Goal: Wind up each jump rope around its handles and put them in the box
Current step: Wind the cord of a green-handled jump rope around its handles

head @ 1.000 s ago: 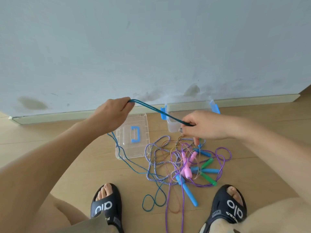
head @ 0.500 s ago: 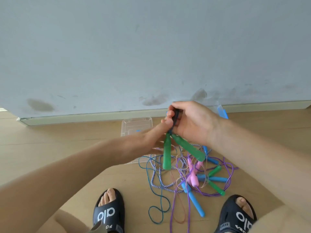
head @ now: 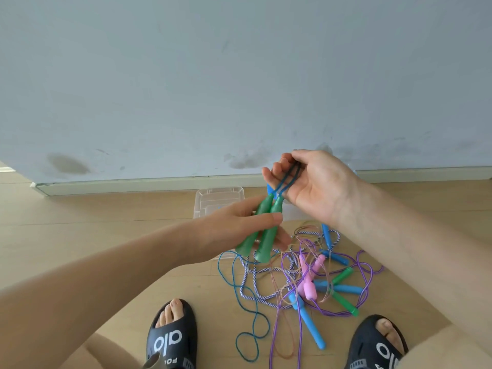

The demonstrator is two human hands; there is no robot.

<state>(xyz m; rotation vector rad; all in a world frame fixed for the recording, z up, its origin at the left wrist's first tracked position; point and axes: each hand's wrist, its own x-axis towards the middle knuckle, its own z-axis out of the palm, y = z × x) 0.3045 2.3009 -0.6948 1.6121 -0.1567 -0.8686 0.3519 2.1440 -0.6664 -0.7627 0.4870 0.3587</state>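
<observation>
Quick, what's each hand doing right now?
Left hand: grips two translucent green plastic rope handles.
Right hand: holds the thin dark blue rope cord.

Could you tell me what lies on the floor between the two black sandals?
In the head view, between the left sandal and right sandal: teal cord, purple cord, a blue handle.

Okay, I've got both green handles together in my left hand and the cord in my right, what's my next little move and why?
Probably bring the right hand down and lay the dark blue cord around the two green handles for a first wrap. The left hand already grips them side by side, the cord leaves their tops, and the rest trails loose on the floor.
</observation>
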